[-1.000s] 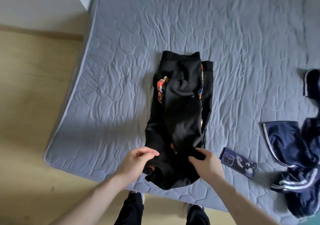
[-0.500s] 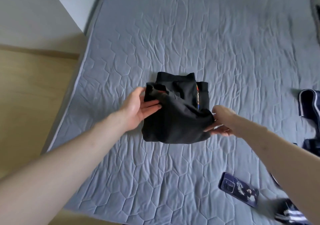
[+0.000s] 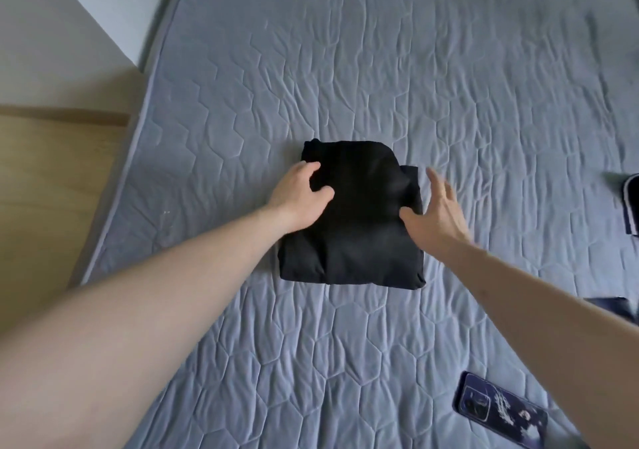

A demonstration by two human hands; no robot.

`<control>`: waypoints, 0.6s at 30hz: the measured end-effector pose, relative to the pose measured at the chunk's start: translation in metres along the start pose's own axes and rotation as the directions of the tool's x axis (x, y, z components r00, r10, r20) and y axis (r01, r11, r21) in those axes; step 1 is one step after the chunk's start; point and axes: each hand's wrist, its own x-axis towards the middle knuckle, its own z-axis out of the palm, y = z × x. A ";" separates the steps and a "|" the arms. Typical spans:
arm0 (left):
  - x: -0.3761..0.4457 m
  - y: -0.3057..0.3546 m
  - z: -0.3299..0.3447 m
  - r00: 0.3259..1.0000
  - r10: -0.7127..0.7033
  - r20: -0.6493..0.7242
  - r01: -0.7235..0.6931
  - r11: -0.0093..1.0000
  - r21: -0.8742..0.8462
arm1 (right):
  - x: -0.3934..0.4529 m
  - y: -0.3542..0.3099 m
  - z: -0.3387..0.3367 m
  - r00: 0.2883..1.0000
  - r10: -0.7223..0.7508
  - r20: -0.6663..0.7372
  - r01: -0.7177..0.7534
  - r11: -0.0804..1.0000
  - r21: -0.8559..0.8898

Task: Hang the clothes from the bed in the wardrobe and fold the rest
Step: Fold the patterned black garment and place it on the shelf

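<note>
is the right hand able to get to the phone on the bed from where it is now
Probably yes. The phone lies face down on the mattress near the bed's front edge, right beside the right forearm. The right hand, open at the folded black garment, holds nothing, and nothing lies between them; it would only need to draw back.

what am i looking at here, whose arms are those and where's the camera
The camera sits on a person's head, looking forward and down, so the two bare arms are the wearer's own. On the grey quilted mattress lies a black garment folded into a neat bundle. The left hand rests on its left side with fingers loosely curled; the right hand is spread open at its right edge. Neither grips anything. A phone lies near the lower right, and dark blue clothing shows at the right edge.
</note>
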 end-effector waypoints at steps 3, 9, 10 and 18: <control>-0.015 -0.024 0.030 0.972 0.198 0.129 -0.224 0.946 0.236 | -0.012 0.014 0.032 0.963 -0.258 0.082 0.268 0.952 -0.148; -0.009 -0.043 0.067 0.961 -0.068 0.266 -0.051 0.909 0.415 | -0.008 0.025 0.070 0.979 0.027 0.203 0.036 0.954 -0.298; -0.007 -0.046 0.071 0.959 -0.061 0.277 -0.067 0.900 0.430 | -0.007 0.028 0.072 0.977 0.066 0.202 -0.004 0.955 -0.296; 0.030 -0.057 0.084 0.973 -0.186 0.140 0.122 0.920 0.372 | 0.012 0.050 0.091 0.956 0.221 0.193 -0.154 0.938 -0.310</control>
